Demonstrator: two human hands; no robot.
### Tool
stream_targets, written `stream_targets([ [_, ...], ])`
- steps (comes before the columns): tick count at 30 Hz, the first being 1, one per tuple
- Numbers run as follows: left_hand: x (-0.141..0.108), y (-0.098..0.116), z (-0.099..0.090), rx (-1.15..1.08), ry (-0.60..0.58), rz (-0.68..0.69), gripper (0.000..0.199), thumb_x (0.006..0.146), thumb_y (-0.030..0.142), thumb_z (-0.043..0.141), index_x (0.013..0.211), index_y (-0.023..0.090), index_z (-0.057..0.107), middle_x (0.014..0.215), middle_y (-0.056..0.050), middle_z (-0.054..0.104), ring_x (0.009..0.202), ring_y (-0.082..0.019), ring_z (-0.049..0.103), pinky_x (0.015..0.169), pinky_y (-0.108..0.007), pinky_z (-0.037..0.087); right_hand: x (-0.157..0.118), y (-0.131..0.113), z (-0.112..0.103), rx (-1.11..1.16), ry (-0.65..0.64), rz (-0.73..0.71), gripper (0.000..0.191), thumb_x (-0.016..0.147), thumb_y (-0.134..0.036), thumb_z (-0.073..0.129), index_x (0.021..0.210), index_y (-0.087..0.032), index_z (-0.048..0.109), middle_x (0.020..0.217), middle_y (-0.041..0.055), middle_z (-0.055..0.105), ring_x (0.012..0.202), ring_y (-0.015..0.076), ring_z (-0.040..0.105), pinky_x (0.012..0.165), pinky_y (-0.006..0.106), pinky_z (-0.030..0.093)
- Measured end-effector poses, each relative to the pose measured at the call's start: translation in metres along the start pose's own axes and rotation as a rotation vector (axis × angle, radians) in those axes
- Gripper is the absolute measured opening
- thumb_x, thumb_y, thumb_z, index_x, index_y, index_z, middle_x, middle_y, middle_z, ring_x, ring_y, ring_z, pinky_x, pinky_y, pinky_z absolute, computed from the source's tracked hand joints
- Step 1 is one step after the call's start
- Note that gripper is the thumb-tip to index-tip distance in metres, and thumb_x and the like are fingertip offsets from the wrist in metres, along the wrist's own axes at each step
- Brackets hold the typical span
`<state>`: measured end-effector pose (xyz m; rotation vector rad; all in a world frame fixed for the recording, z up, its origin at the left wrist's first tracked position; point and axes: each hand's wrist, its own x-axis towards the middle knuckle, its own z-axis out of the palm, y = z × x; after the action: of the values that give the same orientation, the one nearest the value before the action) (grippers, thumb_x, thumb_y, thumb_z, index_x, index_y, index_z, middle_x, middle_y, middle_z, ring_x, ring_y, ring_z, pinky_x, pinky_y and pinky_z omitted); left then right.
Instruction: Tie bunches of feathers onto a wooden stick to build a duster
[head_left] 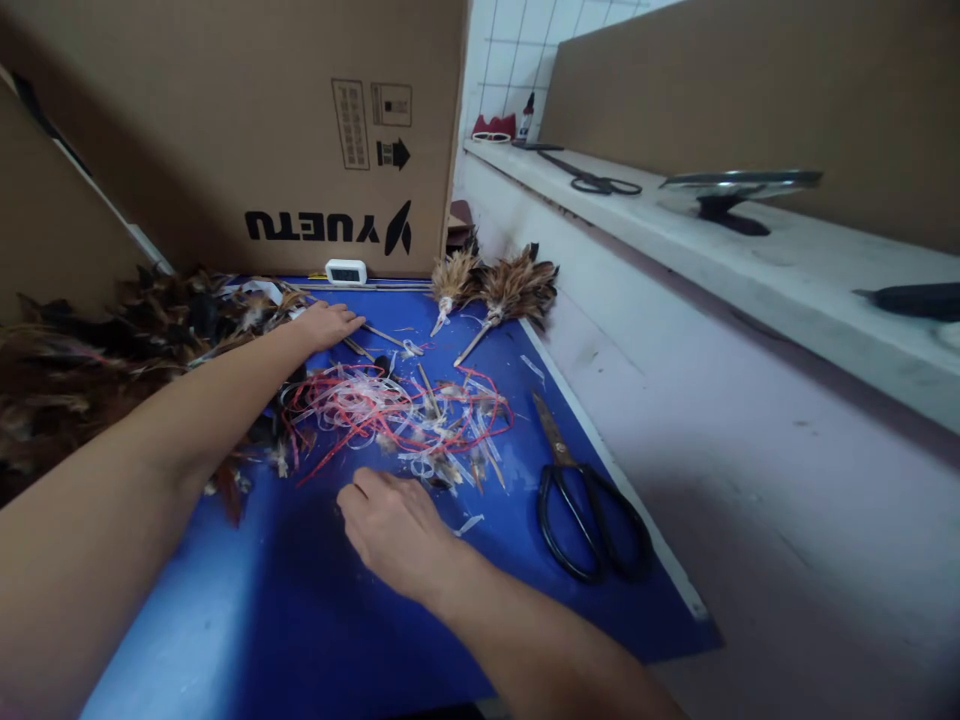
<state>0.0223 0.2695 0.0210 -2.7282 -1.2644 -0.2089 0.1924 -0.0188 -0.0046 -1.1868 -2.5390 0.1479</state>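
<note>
My left hand (330, 326) reaches to the far side of the blue table, fingers stretched out beside a thin stick (382, 337) and the edge of a big heap of brown and black feathers (150, 335). Closer to me, my right hand (394, 525) hovers or rests low over the blue surface with its fingers curled in; whatever they may hold is hidden. Just beyond it lies a tangle of red and white plastic string (367, 400), mixed with loose feathers and stick scraps. To the right of that hand are large black-handled scissors (581, 500).
Two feather dusters (517, 285) lie at the far right corner by the wall. A small white digital clock (346, 272) stands before a large cardboard box (225, 130). The ledge (645, 215) at right carries other scissors (592, 180) and a round glass-topped object (742, 183).
</note>
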Motion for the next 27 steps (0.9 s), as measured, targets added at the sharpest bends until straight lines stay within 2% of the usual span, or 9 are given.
stream_targets([
  [3, 0.014, -0.009, 0.003, 0.131, -0.082, 0.036, 0.022, 0.079, 0.007, 0.051, 0.088, 0.018, 0.069, 0.091, -0.014, 0.069, 0.094, -0.025, 0.062, 0.081, -0.035, 0.042, 0.000, 0.001, 0.000, -0.006, -0.001, -0.013, 0.002, 0.088, -0.018, 0.051, 0.088, -0.019, 0.053, 0.087, 0.0020, 0.059, 0.072, 0.0173, 0.059, 0.055, 0.031, 0.045],
  [7, 0.026, -0.016, 0.000, 0.254, -0.129, 0.076, 0.019, 0.080, 0.007, 0.051, 0.077, 0.017, 0.067, 0.085, -0.013, 0.068, 0.087, -0.024, 0.063, 0.077, -0.034, 0.042, 0.001, 0.002, 0.001, 0.000, 0.008, -0.026, 0.001, 0.086, -0.017, 0.053, 0.087, -0.018, 0.053, 0.085, 0.0018, 0.058, 0.072, 0.0177, 0.059, 0.054, 0.031, 0.046],
  [15, 0.039, -0.028, -0.008, 0.351, -0.159, 0.151, 0.006, 0.083, 0.010, 0.059, 0.083, 0.012, 0.064, 0.080, -0.006, 0.066, 0.075, -0.015, 0.055, 0.072, -0.027, 0.037, 0.002, 0.003, -0.003, 0.005, -0.013, -0.040, 0.002, 0.085, -0.015, 0.054, 0.087, -0.016, 0.055, 0.083, 0.0025, 0.058, 0.071, 0.0184, 0.059, 0.053, 0.031, 0.049],
  [22, 0.058, -0.031, -0.018, 0.392, -0.096, 0.025, 0.004, 0.083, 0.007, 0.058, 0.084, 0.009, 0.061, 0.069, 0.000, 0.060, 0.065, -0.010, 0.048, 0.074, -0.025, 0.037, 0.002, 0.004, -0.004, 0.019, -0.005, -0.053, 0.004, 0.087, -0.014, 0.052, 0.087, -0.016, 0.055, 0.081, 0.0030, 0.057, 0.070, 0.0181, 0.058, 0.052, 0.031, 0.048],
  [27, 0.064, -0.027, -0.024, 0.400, -0.026, -0.120, 0.014, 0.090, 0.014, 0.052, 0.101, 0.009, 0.059, 0.087, -0.005, 0.065, 0.072, -0.012, 0.054, 0.076, -0.031, 0.043, 0.002, 0.004, -0.003, 0.017, -0.021, -0.056, 0.005, 0.088, -0.014, 0.051, 0.088, -0.016, 0.055, 0.081, 0.0039, 0.058, 0.070, 0.0175, 0.058, 0.053, 0.030, 0.047],
])
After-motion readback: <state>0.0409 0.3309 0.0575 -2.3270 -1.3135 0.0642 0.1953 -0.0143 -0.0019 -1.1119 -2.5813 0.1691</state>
